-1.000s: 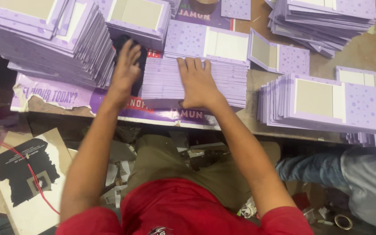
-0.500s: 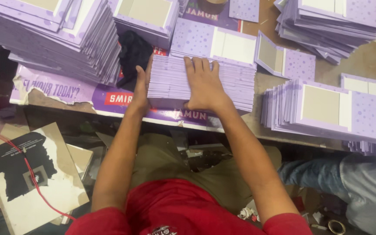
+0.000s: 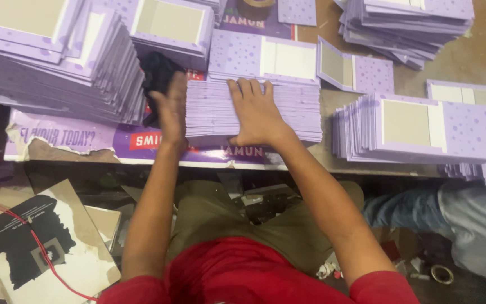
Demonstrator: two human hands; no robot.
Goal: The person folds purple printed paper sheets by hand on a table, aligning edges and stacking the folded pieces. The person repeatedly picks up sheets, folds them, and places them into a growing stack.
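Observation:
A tilted stack of lilac dotted folded cards [image 3: 305, 107] lies at the table's front edge. My right hand [image 3: 256, 112] rests flat on its top, fingers spread and pointing away from me. My left hand [image 3: 172, 110] stands on edge against the stack's left side, fingers straight; it looks blurred. Neither hand grips anything. A black object [image 3: 156, 73] sits just behind my left hand.
Taller piles of the same lilac cards stand at the left [image 3: 57, 67], far middle [image 3: 170, 28], far right [image 3: 412, 22] and right [image 3: 423, 129]. A torn purple poster [image 3: 74, 138] covers the table front. Below lie a printed sheet with a red wire [image 3: 35, 242] and another person's jeans-clad leg [image 3: 417, 208].
My left hand has moved from lying flat left of the stack to standing on edge against its left side. My right hand has stayed on top of the stack.

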